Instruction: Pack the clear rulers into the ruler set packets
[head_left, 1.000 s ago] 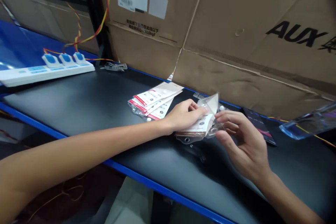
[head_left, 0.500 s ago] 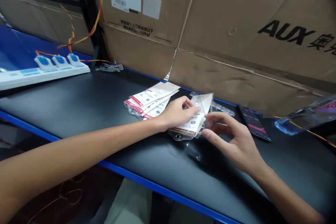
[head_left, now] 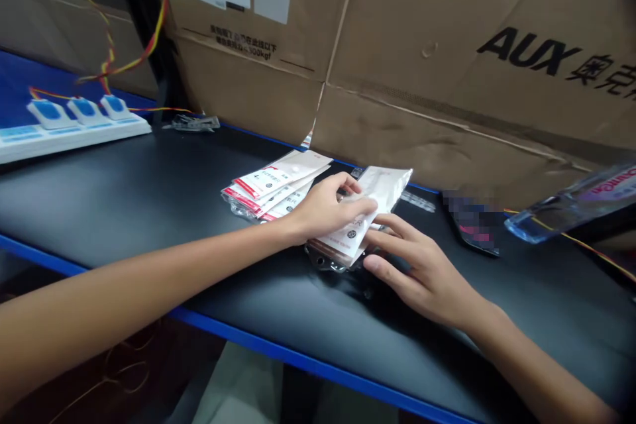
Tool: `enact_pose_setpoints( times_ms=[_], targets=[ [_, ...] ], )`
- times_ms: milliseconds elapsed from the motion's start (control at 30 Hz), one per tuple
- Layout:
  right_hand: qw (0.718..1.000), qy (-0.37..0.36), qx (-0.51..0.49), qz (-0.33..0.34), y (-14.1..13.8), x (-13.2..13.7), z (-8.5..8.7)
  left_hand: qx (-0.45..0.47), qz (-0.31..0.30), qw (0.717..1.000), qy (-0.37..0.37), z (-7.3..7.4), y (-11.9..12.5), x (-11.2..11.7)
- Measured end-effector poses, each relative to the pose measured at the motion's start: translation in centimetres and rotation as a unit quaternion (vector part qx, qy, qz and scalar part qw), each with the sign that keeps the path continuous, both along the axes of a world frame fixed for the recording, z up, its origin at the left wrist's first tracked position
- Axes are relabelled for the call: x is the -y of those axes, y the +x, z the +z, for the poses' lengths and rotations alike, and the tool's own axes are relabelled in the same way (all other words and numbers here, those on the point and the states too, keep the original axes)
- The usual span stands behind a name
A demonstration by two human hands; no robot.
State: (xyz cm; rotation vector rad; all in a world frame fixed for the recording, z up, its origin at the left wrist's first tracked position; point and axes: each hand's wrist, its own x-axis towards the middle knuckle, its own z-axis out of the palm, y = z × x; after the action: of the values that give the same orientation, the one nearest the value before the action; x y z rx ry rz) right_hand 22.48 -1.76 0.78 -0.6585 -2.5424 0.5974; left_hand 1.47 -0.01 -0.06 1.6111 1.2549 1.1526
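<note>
A white card packet (head_left: 342, 238) in a clear plastic sleeve, printed with small text, lies tilted in front of me, its far right corner raised off the table. My left hand (head_left: 332, 205) is closed on it, thumb across the top; some of its fingers are hidden. At the packet's right edge is my right hand (head_left: 422, 271), thumb and fingers apart, with fingertips at or partly behind the edge. Clear plastic shows beneath the packet's near end. Just left of my left hand, several similar red-and-white packets (head_left: 271, 179) lie overlapping in a fanned pile.
The black table (head_left: 124, 212) has a blue edge. A white power strip (head_left: 74, 136) with plugs and red-yellow wires is at left. Cardboard boxes (head_left: 397, 79) stand behind. On the right are a dark phone-like slab (head_left: 477, 235) and a clear bottle (head_left: 561, 212).
The packet under my left hand now tilts up more, its far right end higher and further right. My right hand's fingers have moved in along its right edge. The whole view has shifted slightly.
</note>
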Motion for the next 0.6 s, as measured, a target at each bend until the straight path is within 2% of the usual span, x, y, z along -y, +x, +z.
enact_pose_setpoints(
  times_ms=[100,167,267,367,433,500,600],
  targets=[
    [0.999,-0.016,0.048,0.005,-0.2,0.1,0.4,0.066,0.007,0.997,-0.029,0.3,-0.1,-0.1],
    [0.999,-0.020,0.044,0.006,-0.2,0.2,0.5,0.117,0.029,0.991,-0.063,0.6,-0.2,-0.2],
    [1.000,0.012,-0.018,0.000,-0.1,0.3,0.2,0.194,0.036,0.967,-0.163,1.1,-0.5,-0.4],
    [0.990,0.027,-0.121,-0.064,-0.1,0.4,-0.4,0.247,0.003,0.943,-0.224,1.5,-1.0,-0.9],
    [0.968,-0.004,-0.218,-0.124,-0.3,0.3,-0.7,0.265,-0.008,0.931,-0.253,1.5,-1.3,-1.2],
    [0.934,-0.051,-0.308,-0.176,-0.4,0.0,-1.0,0.266,-0.011,0.925,-0.271,1.5,-1.4,-1.4],
    [0.886,-0.143,-0.374,-0.235,-0.4,-0.9,-1.3,0.251,-0.028,0.937,-0.240,1.6,-1.1,-1.2]
  ],
)
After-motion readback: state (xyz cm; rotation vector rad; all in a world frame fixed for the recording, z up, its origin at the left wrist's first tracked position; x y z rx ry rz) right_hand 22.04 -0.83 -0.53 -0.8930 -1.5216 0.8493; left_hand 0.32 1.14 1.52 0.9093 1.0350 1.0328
